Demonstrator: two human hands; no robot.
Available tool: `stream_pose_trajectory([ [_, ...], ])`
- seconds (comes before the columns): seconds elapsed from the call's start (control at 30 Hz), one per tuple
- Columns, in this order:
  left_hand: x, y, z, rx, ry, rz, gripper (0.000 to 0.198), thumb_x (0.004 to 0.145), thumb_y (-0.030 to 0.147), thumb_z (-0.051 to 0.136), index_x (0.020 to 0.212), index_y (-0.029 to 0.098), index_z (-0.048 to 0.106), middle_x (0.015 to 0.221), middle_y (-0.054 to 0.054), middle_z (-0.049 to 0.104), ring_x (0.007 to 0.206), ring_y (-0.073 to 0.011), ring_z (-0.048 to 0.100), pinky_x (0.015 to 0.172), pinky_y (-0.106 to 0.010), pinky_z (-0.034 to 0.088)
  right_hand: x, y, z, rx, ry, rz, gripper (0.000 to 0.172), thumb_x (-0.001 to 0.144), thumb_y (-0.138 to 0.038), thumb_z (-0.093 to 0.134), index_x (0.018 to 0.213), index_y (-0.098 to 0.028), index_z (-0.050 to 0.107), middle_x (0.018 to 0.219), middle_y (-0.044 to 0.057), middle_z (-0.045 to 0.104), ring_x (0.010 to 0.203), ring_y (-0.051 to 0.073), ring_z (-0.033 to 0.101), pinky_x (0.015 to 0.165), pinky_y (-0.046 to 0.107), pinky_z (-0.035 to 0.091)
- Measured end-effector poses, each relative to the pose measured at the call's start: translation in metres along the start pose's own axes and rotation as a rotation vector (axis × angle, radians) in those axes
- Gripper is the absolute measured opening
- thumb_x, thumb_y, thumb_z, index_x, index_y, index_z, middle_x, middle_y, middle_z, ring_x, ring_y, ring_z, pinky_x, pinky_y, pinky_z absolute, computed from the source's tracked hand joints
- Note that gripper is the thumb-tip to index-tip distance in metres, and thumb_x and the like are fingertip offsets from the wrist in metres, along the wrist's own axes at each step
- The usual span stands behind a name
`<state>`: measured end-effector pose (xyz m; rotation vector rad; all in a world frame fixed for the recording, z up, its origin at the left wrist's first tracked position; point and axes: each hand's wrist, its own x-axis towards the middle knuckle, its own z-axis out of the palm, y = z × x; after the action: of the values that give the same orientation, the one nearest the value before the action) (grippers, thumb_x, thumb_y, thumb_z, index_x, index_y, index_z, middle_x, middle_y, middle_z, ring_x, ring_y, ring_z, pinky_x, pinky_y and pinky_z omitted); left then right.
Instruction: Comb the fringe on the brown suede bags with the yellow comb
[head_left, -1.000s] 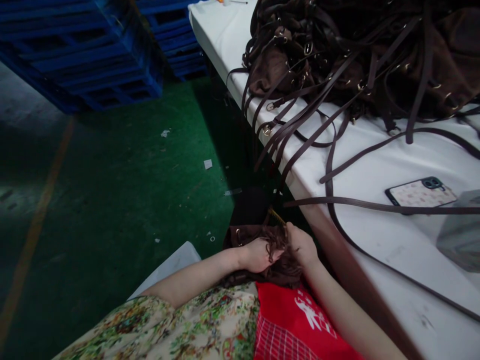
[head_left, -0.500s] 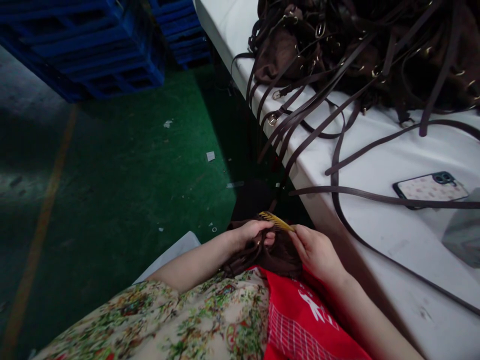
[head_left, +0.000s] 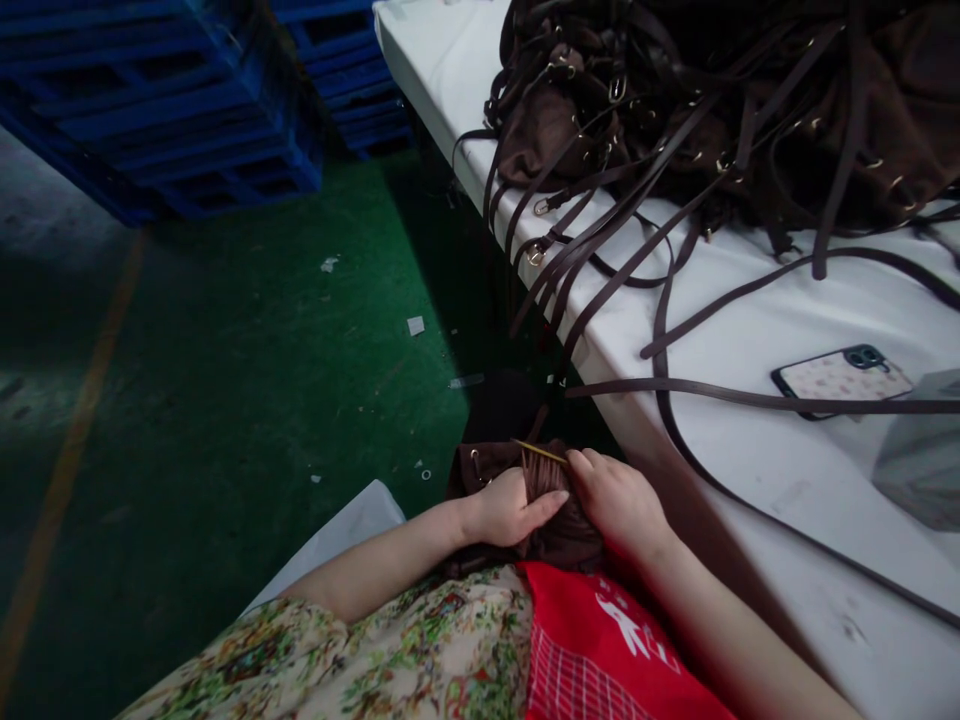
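Change: yellow comb (head_left: 540, 451) turned edge-on against brown strands (head_left: 547, 478), so combing seemed under way | Half a second earlier: comb's teeth showed broadside, strands less visible | Left hand (head_left: 504, 508): closed on the strands, thumb across | Right hand (head_left: 619, 502): pinching comb's end | Place: strands beside brown fabric (head_left: 495, 458), near the lap

The bare left hand (head_left: 501, 507) grips a bunch of thin brown strands (head_left: 546, 480), its thumb across them, while the bare right hand (head_left: 621, 505) holds a slim yellow comb (head_left: 547, 454) at the top of the strands. A dark brown fabric bag with metal eyelets (head_left: 466, 470) lies around the hands, above a red printed apron (head_left: 592, 640). On the white-covered table (head_left: 750, 450) beside them, a patterned phone (head_left: 840, 382) lies near a heap of brown bags with long straps (head_left: 675, 110); stacked blue slatted pallets (head_left: 172, 110) stand on the green floor (head_left: 247, 350).
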<state>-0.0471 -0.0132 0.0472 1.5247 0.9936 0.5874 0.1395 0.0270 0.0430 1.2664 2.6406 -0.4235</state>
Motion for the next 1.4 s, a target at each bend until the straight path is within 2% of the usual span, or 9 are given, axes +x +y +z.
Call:
stream_pose_trajectory([
  [0.2,-0.003,0.001,0.000,0.175,0.008,0.075,0.034,0.095,0.035,0.032,0.098,0.016,0.060,0.099,-0.009,0.065,0.095,-0.0199,0.059,0.092,-0.029,0.042,0.010,0.004,0.007,0.053,-0.001,0.103,0.012,0.094,-0.021,0.040,0.094,-0.020,0.052,0.083,0.003,0.063,0.071,0.015,0.060,0.056,0.026,0.031],
  [0.33,-0.007,0.000,0.004,0.160,-0.003,0.078,0.030,0.092,0.038,0.040,0.086,0.017,0.060,0.090,-0.009,0.064,0.090,-0.0205,0.058,0.091,-0.030,0.041,0.018,0.026,0.025,0.122,-0.062,0.268,0.022,0.097,-0.025,0.034,0.091,-0.018,0.054,0.081,0.006,0.066,0.070,0.017,0.062,0.059,0.027,0.035],
  [0.53,-0.005,-0.028,0.003,-0.572,0.288,-0.230,0.044,0.084,0.054,0.053,0.072,0.013,0.059,0.066,-0.002,0.056,0.062,-0.0123,0.053,0.065,-0.025,0.045,0.009,0.046,0.019,0.784,0.213,0.278,0.030,0.088,-0.046,0.052,0.093,-0.018,0.060,0.089,0.008,0.069,0.082,0.021,0.064,0.075,0.031,0.048],
  [0.67,-0.002,-0.035,-0.005,-0.798,0.352,-0.292,0.036,0.074,0.044,0.069,0.091,0.012,0.066,0.084,-0.005,0.064,0.075,-0.0144,0.059,0.071,-0.025,0.046,0.003,0.028,-0.012,1.206,0.096,0.082,0.047,0.074,-0.043,0.070,0.111,-0.017,0.059,0.107,0.008,0.068,0.096,0.023,0.063,0.086,0.034,0.051],
  [0.8,-0.001,-0.033,-0.014,-0.986,0.357,-0.301,0.032,0.075,0.039,0.069,0.087,0.009,0.066,0.077,-0.006,0.065,0.072,-0.0164,0.061,0.069,-0.026,0.047,0.007,0.008,-0.030,1.084,0.008,-0.095,0.045,0.072,-0.032,0.070,0.113,-0.017,0.061,0.110,0.008,0.065,0.096,0.022,0.062,0.087,0.034,0.051],
  [0.97,-0.005,-0.032,-0.033,-1.172,0.567,-0.187,0.026,0.074,0.036,0.066,0.066,0.013,0.058,0.076,-0.005,0.066,0.078,-0.0182,0.063,0.077,-0.030,0.049,0.001,-0.001,-0.028,0.758,-0.026,-0.141,0.042,0.070,-0.026,0.068,0.111,-0.019,0.062,0.117,0.007,0.061,0.105,0.021,0.059,0.096,0.033,0.045],
  [1.1,-0.016,-0.030,-0.051,-1.084,0.610,-0.180,0.035,0.077,0.039,0.064,0.057,0.015,0.048,0.073,-0.005,0.065,0.076,-0.0172,0.063,0.076,-0.029,0.049,-0.020,-0.006,-0.013,0.517,-0.015,-0.048,0.049,0.076,-0.024,0.060,0.125,-0.021,0.054,0.128,0.008,0.055,0.105,0.021,0.060,0.095,0.033,0.047],
  [1.27,-0.019,-0.040,-0.067,-1.002,0.661,-0.351,0.042,0.071,0.044,0.070,0.054,0.016,0.043,0.060,-0.001,0.059,0.056,-0.0116,0.058,0.062,-0.025,0.046,-0.042,-0.017,0.008,0.200,0.117,-0.065,0.041,0.085,-0.017,0.048,0.125,-0.017,0.054,0.128,0.012,0.057,0.097,0.021,0.065,0.084,0.032,0.053],
  [1.4,-0.012,-0.047,-0.088,-0.589,0.575,-0.451,0.038,0.067,0.048,0.070,0.060,0.015,0.052,0.067,-0.006,0.064,0.065,-0.0187,0.061,0.067,-0.031,0.048,-0.045,-0.019,0.011,0.224,0.221,-0.061,0.035,0.086,-0.016,0.048,0.119,-0.015,0.059,0.120,0.013,0.063,0.100,0.022,0.063,0.086,0.031,0.051],
])
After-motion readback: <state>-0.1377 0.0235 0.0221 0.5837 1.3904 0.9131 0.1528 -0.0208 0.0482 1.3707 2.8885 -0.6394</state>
